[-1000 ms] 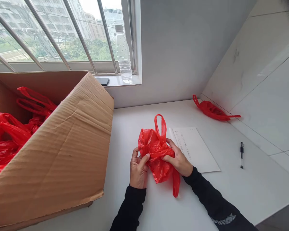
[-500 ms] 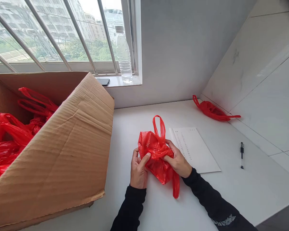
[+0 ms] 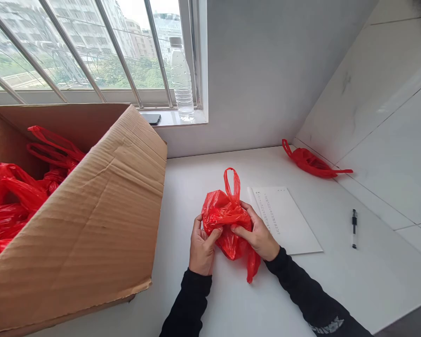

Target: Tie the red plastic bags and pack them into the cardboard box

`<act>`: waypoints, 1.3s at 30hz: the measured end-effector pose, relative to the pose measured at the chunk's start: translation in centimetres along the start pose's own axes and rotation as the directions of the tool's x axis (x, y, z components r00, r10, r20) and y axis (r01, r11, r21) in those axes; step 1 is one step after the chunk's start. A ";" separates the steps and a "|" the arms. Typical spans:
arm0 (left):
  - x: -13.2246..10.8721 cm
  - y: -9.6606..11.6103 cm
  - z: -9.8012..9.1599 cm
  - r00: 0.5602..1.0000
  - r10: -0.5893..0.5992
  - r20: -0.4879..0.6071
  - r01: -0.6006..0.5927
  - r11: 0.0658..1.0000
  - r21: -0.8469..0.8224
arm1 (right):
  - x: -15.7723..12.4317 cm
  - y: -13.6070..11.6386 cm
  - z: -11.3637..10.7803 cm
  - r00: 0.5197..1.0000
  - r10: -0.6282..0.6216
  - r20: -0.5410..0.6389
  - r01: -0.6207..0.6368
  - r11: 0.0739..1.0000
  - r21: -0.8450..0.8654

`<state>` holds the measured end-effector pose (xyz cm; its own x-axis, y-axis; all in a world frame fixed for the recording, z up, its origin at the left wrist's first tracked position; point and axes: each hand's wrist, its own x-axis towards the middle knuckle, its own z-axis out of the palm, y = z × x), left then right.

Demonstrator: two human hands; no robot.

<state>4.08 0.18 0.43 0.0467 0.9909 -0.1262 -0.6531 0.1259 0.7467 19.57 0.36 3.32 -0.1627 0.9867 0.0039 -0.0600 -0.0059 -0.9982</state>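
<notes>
straight to the middle of the action: gripping a crumpled red plastic bag (image 3: 228,217) from both sides, over the white counter (image 3: 238,304). pinching its left part with the left hand (image 3: 202,248), thumb to the front, fingers curled round behind. pinching its right part with the right hand (image 3: 261,236) in much the same way, thumb in front, fingers tucked to the far side. both thumb tips near each other, just apart, with red film between. showing one looped handle (image 3: 235,199) at the top of the bag, and a loose strip (image 3: 253,269) hanging below. on both forearms, black sleeves (image 3: 191,299), with pale lettering (image 3: 328,324) on the right one.

just past the right hand, a white notebook (image 3: 294,229) lying flat, small marks running down its left side. farther right, well apart from the notebook, a pen (image 3: 354,224). up in the far corner, beside the tiled wall (image 3: 389,117), a second red bag (image 3: 314,163).

over to the left, a big open cardboard box (image 3: 101,220), holding more red bags (image 3: 21,187). behind, on the sill (image 3: 200,117), a clear bottle (image 3: 182,84) standing upright, and near it a dark flat thing (image 3: 153,119), probably a phone, partly hidden by the box.
</notes>
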 end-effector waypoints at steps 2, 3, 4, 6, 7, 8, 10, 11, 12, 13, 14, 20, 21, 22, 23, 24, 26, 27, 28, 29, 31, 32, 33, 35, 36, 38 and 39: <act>0.0 0.1 0.1 1.000 -0.005 0.006 0.005 1.000 0.004 | 0.1 0.1 0.0 1.000 0.004 -0.020 -0.004 1.000 -0.012; 0.0 0.1 0.1 1.000 -0.010 0.011 0.010 1.000 0.008 | 0.2 0.1 0.0 1.000 0.006 -0.023 -0.006 1.000 -0.010; -0.1 0.1 0.2 1.000 -0.015 0.015 0.015 1.000 0.012 | 0.3 0.2 -0.1 1.000 0.007 -0.027 -0.007 1.000 -0.007; -0.2 0.2 0.3 0.999 -0.029 0.026 0.028 0.999 0.021 | 0.4 0.2 -0.1 0.999 0.009 -0.047 -0.009 1.000 -0.007; -0.2 0.2 0.3 0.999 -0.035 0.031 0.035 0.999 0.022 | 0.4 0.2 -0.1 0.998 0.009 -0.065 -0.010 1.000 -0.013; -0.3 0.3 0.3 0.999 -0.040 0.036 0.040 0.999 0.017 | 0.4 0.2 -0.2 0.996 0.007 -0.084 -0.009 1.000 -0.022; -0.3 0.3 0.4 0.998 -0.049 0.044 0.049 0.999 -0.003 | 0.4 0.2 -0.2 0.993 -0.002 -0.121 -0.003 0.999 -0.038; -0.3 0.3 0.4 0.997 -0.054 0.050 0.054 0.998 -0.012 | 0.4 0.3 -0.3 0.992 -0.008 -0.126 0.002 0.999 -0.043; -0.4 0.3 0.4 0.997 -0.055 0.055 0.056 0.998 -0.016 | 0.4 0.3 -0.3 0.992 -0.014 -0.124 0.008 0.999 -0.046; -0.4 0.2 0.4 0.997 -0.054 0.059 0.055 0.998 -0.014 | 0.4 0.3 -0.3 0.993 -0.017 -0.115 0.012 0.999 -0.048; -0.4 0.2 0.4 0.997 -0.051 0.062 0.052 0.999 -0.005 | 0.4 0.3 -0.4 0.995 -0.018 -0.103 0.013 0.999 -0.048; -0.3 0.0 0.3 0.998 -0.039 0.051 0.037 0.999 0.027 | 0.5 0.2 -0.3 0.993 -0.031 -0.112 0.022 0.997 -0.079; -0.3 0.0 0.3 0.998 -0.038 0.050 0.037 0.999 0.020 | 0.4 0.1 -0.3 0.994 -0.032 -0.108 0.023 0.996 -0.084; -0.2 -0.1 0.2 0.998 -0.038 0.049 0.038 0.999 0.010 | 0.4 0.1 -0.3 0.995 -0.028 -0.095 0.021 0.996 -0.083; -0.2 -0.1 0.1 0.998 -0.037 0.044 0.037 0.999 -0.001 | 0.4 0.0 -0.2 0.997 -0.022 -0.073 0.017 0.997 -0.076; -0.1 -0.2 0.1 0.999 -0.035 0.038 0.036 0.999 -0.011 | 0.3 0.0 -0.2 0.999 -0.016 -0.048 0.013 0.998 -0.066; -0.1 -0.2 0.0 0.999 -0.031 0.023 0.032 0.999 -0.021 | 0.2 -0.1 -0.2 1.000 -0.002 0.006 0.002 0.999 -0.040; -0.1 -0.2 0.0 0.999 -0.030 0.015 0.030 0.999 -0.020 | 0.2 -0.1 -0.2 1.000 0.004 0.025 -0.004 0.999 -0.032; -0.1 -0.2 0.0 1.000 -0.029 0.007 0.029 0.999 -0.019 | 0.2 -0.1 -0.2 0.999 0.008 0.032 -0.007 0.999 -0.033; -0.1 -0.2 0.0 1.000 -0.031 0.002 0.031 0.999 -0.017 | 0.1 -0.1 -0.2 0.999 0.011 0.032 -0.009 0.999 -0.042; -0.1 -0.2 0.0 0.999 -0.036 0.006 0.036 0.999 -0.014 | 0.1 -0.1 -0.2 1.000 0.014 0.018 -0.013 0.998 -0.065; 0.0 -0.2 0.0 0.999 -0.037 0.015 0.037 0.999 -0.011 | 0.1 0.0 -0.3 1.000 0.013 0.011 -0.012 0.997 -0.075; 0.0 -0.2 0.0 0.999 -0.035 0.026 0.035 0.999 -0.008 | 0.1 0.0 -0.3 1.000 0.011 0.007 -0.010 0.996 -0.083; 0.0 -0.2 -0.1 0.999 -0.027 0.043 0.028 1.000 -0.007 | 0.1 0.0 -0.3 1.000 0.003 0.009 -0.002 0.995 -0.100; 0.0 -0.3 -0.1 0.999 -0.026 0.047 0.027 1.000 -0.010 | 0.1 0.0 -0.3 1.000 -0.002 0.011 0.004 0.993 -0.115; 0.1 -0.3 -0.2 0.998 -0.031 0.046 0.033 0.999 -0.028 | 0.1 0.0 -0.3 1.000 -0.009 0.012 0.011 0.987 -0.159; 0.1 -0.3 -0.2 0.998 -0.034 0.043 0.036 0.998 -0.042 | 0.1 0.1 -0.3 1.000 -0.013 0.011 0.014 0.983 -0.180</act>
<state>4.12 0.21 0.12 0.1017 0.9871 -0.1236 -0.6818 0.1596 0.7139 19.87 0.55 3.24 -0.1725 0.9849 0.0171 0.1164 0.0376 -0.9925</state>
